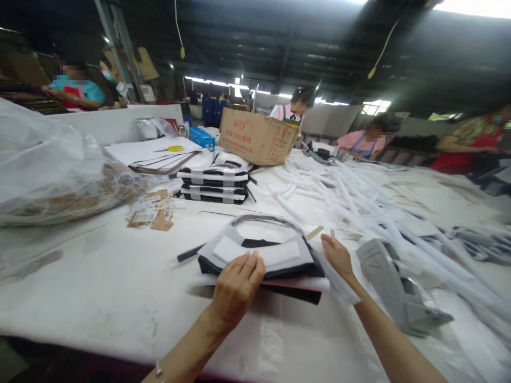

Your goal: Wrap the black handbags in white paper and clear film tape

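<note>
A black and white handbag (255,274) lies on the table in front of me, its wrapped round handle (271,218) curving away at the far side. White padding (279,256) covers part of its near face. My left hand (239,282) is closed on the bag's near edge, fingers over the padding and thumb hidden. At the bag's right side, my right hand (338,258) pinches the upper edge of a thin white wrapping sheet (333,268). A short tan strip (314,232) sticks out beside those fingertips. Right of that hand stands a grey tape dispenser (393,282).
Two wrapped bags (213,186) are stacked behind, near a cardboard box (255,137). Brown tags (154,210) and a large plastic bag (59,165) lie left. Yellow-handled scissors (173,149) rest on paper sheets. White foam strips (359,197) cover the right side. Several people work beyond.
</note>
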`<state>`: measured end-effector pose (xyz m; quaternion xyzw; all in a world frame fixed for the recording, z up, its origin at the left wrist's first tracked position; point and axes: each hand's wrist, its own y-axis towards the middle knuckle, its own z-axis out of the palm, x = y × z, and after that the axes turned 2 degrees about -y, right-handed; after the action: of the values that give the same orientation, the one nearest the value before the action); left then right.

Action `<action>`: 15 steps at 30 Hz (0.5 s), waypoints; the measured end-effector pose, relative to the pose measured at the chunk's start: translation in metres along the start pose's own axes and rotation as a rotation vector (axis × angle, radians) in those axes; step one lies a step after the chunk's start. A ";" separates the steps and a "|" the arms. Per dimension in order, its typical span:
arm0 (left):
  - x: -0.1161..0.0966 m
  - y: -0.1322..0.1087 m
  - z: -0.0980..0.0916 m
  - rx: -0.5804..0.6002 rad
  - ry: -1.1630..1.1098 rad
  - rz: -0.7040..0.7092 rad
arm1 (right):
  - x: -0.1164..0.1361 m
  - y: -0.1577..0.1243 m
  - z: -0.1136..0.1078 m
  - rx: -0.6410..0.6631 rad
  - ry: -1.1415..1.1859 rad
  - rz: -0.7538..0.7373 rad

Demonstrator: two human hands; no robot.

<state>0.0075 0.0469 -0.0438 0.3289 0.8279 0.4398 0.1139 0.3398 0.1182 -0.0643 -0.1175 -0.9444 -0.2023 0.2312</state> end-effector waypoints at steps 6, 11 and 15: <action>-0.020 -0.009 0.013 0.123 0.062 0.074 | 0.028 0.016 -0.045 -0.146 0.249 -0.050; -0.021 -0.012 0.011 0.131 0.082 0.083 | 0.108 0.039 -0.013 0.422 -0.038 -0.162; -0.022 -0.013 0.010 0.153 0.072 0.072 | 0.136 0.052 0.037 0.634 -0.228 -0.072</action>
<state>0.0233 0.0344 -0.0624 0.3501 0.8503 0.3906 0.0426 0.2237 0.1979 -0.0118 -0.0282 -0.9835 0.1080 0.1421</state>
